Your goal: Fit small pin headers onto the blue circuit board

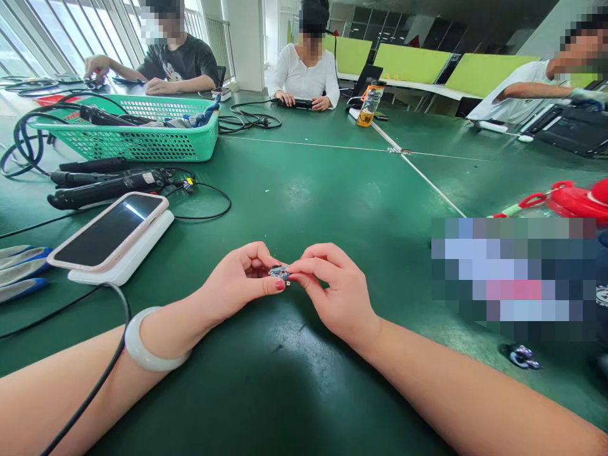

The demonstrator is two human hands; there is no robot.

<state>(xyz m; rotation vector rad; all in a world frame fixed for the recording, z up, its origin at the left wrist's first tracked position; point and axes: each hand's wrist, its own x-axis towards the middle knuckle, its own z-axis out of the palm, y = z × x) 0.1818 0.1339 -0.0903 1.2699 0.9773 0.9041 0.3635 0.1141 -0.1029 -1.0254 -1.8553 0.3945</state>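
A small bluish-grey piece that looks like a circuit board with tiny parts is pinched between my two hands above the green table. My left hand is closed on its left side, thumb in front and fingers behind. The fingertips of my right hand are pinched together at its right edge. My fingers cover part of the board, and its details are too small to make out. A pale bangle sits round my left wrist, and a black cable crosses over that forearm.
At the left are a phone on a white box, gloves, black handle-like devices and a green basket. A dark shiny item lies at the right. Several people sit around the table; a bottle stands farther back.
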